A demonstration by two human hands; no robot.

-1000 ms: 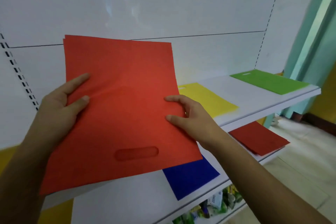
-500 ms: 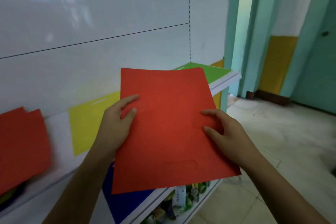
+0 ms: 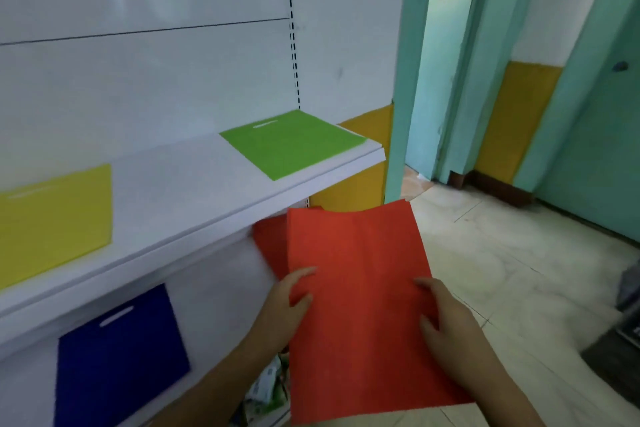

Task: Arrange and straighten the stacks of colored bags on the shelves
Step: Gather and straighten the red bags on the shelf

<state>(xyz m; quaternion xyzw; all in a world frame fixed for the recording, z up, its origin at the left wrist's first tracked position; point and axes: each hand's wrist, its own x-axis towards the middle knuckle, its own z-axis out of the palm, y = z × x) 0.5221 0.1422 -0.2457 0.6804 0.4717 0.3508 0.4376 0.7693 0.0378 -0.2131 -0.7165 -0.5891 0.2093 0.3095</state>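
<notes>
Lower now than half a second ago, both hands bring the red bag (image 3: 360, 305) down to the lower shelf level at the frame's lower centre. Left hand (image 3: 280, 308) and right hand (image 3: 446, 322) pinch its side edges, fingers (image 3: 301, 274) closed on it. Behind it lies another red bag (image 3: 270, 246); green bag (image 3: 291, 144) and yellow bag (image 3: 55, 218) sit on the upper shelf (image 3: 194, 198), blue bag (image 3: 117, 357) lower left.

My left hand (image 3: 284, 305) and right hand (image 3: 446, 319) grip a red bag (image 3: 360, 305) below the upper shelf (image 3: 194, 204); green bag (image 3: 291, 144) lies on that shelf.
</notes>
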